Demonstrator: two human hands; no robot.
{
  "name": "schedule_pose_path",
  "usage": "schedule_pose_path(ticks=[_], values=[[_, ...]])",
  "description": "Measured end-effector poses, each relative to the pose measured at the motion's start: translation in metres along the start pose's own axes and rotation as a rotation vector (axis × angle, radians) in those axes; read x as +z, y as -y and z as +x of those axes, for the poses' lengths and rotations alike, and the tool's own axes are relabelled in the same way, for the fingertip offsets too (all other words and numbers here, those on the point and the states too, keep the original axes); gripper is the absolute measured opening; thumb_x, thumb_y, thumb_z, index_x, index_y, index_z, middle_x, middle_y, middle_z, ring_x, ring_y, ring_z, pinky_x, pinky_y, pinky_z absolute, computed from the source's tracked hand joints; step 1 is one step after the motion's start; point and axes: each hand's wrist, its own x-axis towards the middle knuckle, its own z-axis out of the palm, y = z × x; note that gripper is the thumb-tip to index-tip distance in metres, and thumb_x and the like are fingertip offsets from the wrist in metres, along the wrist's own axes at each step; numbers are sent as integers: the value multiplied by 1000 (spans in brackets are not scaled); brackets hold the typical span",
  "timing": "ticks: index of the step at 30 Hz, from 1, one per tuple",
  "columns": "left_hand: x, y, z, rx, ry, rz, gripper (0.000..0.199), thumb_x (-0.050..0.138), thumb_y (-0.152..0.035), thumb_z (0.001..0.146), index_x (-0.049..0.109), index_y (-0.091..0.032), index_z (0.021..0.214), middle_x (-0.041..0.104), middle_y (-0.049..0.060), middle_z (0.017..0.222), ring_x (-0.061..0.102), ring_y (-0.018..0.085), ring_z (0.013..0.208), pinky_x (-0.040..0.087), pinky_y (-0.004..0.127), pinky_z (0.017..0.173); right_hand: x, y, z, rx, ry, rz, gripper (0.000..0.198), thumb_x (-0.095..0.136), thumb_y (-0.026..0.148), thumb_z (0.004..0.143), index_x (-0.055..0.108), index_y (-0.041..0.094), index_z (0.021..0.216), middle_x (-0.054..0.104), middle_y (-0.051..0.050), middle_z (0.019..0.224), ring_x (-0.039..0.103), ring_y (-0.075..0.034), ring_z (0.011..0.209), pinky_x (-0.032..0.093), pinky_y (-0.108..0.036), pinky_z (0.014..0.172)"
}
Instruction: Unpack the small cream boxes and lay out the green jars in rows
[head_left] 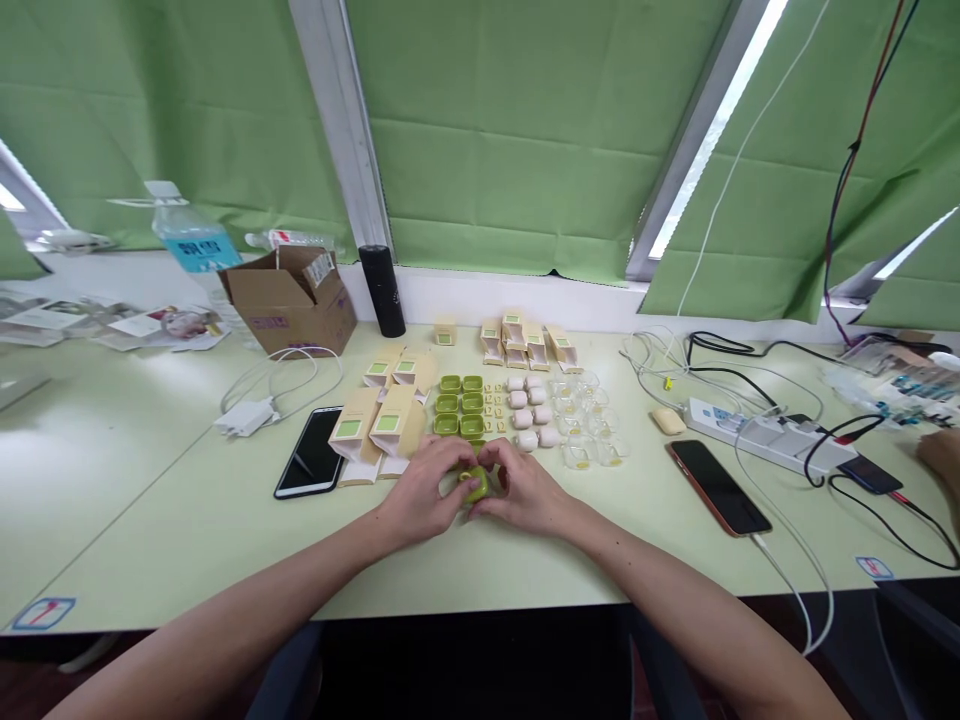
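Near the table's front edge, a small green case [475, 485] with rounded sides is gripped between the fingertips of both hands. My left hand [429, 488] is closed on its left side, the thumb lying across its face beside a small yellow piece. My right hand [523, 490] is closed round its right side. Just beyond the hands are rows of open green cases [447, 404]. To their right lie several small yellow pieces [489, 412], then rows of pale pink rounded pieces [519, 399], then clear plastic covers [577, 455] with yellow tabs.
Open kraft paper boxes [397, 415] lie left of the cases, beside a black phone [309, 452]. More kraft boxes [514, 330], a black flask [382, 290] and a cardboard carton [300, 310] stand behind. A power strip [765, 440], cables and an orange-edged phone [718, 487] lie right; another person's hand [941, 455] shows there.
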Motion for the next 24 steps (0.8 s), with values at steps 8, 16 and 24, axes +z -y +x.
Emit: schedule_pose_path(ticks=[8,16,24], values=[[1,-1,3,-138,-163,-196,9,69,-29,88,69,-22,83,76,7,99,72,23,94,57,37,88,3,-5,-5,-99,-199,-43,51,83,35,80,47,24,115,64,-8,108,65,-22,91,56,-35,67],[5,-5,0,-249,-129,-319,15,58,-32,95,55,-22,84,76,7,107,71,23,102,56,39,90,1,4,-5,-23,-216,-72,57,84,32,77,44,25,117,66,-8,109,67,-25,94,57,-39,73],[1,7,11,-438,-296,-633,44,68,-60,86,49,-21,83,64,1,82,61,15,71,52,26,64,-10,17,-7,129,-40,-170,66,82,27,79,40,25,131,72,-7,110,67,-27,99,55,-45,85]])
